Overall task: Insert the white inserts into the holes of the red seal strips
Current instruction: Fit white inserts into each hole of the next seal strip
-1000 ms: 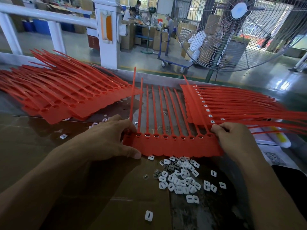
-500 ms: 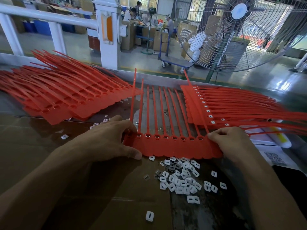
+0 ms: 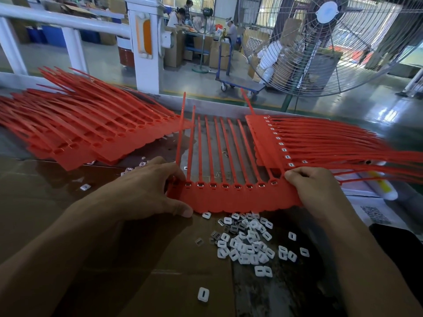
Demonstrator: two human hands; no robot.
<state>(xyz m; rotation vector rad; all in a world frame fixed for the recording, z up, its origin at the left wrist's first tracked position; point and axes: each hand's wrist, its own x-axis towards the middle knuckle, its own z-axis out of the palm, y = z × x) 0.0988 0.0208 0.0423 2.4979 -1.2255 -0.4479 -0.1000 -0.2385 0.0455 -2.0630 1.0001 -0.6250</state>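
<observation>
Head view shows me the flat red plastic seal strip sheet (image 3: 238,199) gripped at its ends by left hand (image 3: 146,191) and right hand (image 3: 320,191), visible holes filled, while loose white plastic inserts (image 3: 247,243) and an unfilled red stack (image 3: 96,136) remain.

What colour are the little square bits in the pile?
White, the small square plastic inserts; seen in the head view.

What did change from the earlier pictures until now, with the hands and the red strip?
Almost nothing. The right hand slid slightly nearer along the right end of the red seal strip. The left hand still grips the left end. The white inserts and both red piles lie as before.
</observation>
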